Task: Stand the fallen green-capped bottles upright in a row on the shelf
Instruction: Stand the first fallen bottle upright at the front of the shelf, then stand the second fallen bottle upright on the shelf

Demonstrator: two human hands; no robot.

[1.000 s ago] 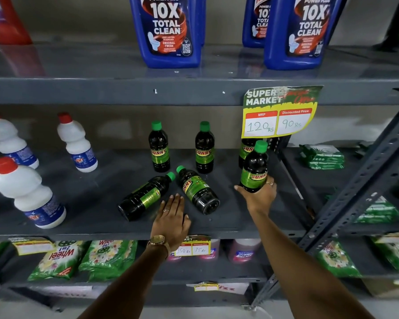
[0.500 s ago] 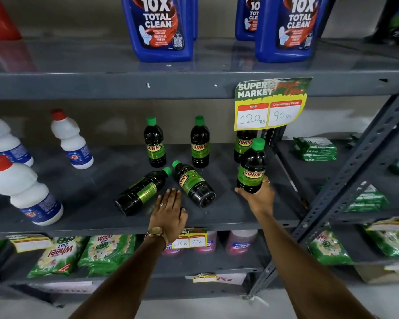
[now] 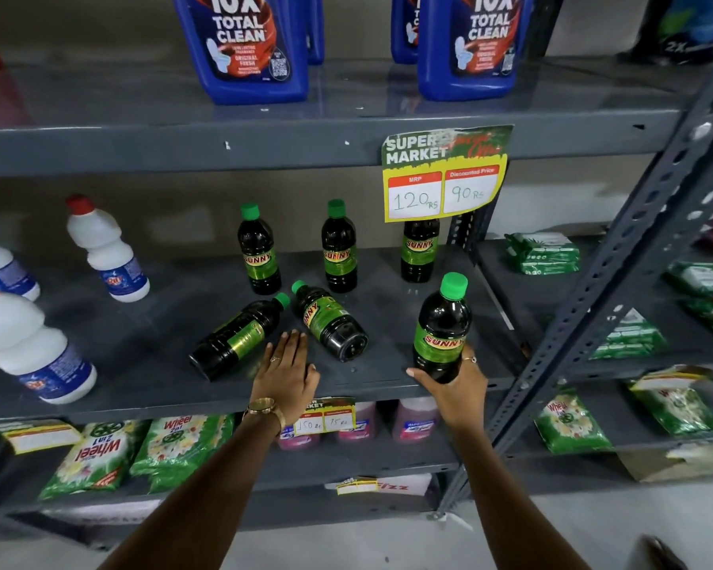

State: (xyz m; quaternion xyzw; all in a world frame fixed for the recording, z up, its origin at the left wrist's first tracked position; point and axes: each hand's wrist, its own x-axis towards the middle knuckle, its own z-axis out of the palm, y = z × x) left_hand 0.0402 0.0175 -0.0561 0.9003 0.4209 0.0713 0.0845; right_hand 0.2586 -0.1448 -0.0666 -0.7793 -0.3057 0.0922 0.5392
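Observation:
Three dark green-capped bottles stand upright at the back of the grey shelf [image 3: 149,388]: one at the left [image 3: 258,253], one in the middle [image 3: 338,253], one partly behind the price sign [image 3: 418,253]. Two more lie on their sides in front, a left one [image 3: 237,337] and a right one [image 3: 330,322], caps pointing toward the back. My right hand [image 3: 453,388] grips the base of another upright bottle [image 3: 443,331] near the shelf's front right. My left hand [image 3: 287,372] rests flat on the shelf between the two fallen bottles, fingers together, holding nothing.
White red-capped bottles [image 3: 104,248] stand on the shelf's left part. Blue cleaner jugs [image 3: 243,47] sit on the shelf above. A yellow price sign [image 3: 445,174] hangs from that shelf's edge. A perforated grey upright [image 3: 618,281] runs diagonally at right. Green packets [image 3: 542,253] lie beyond it.
My right hand has drawn the held bottle toward the shelf's front right and now holds it upright. My left hand stays flat in nearly the same spot.

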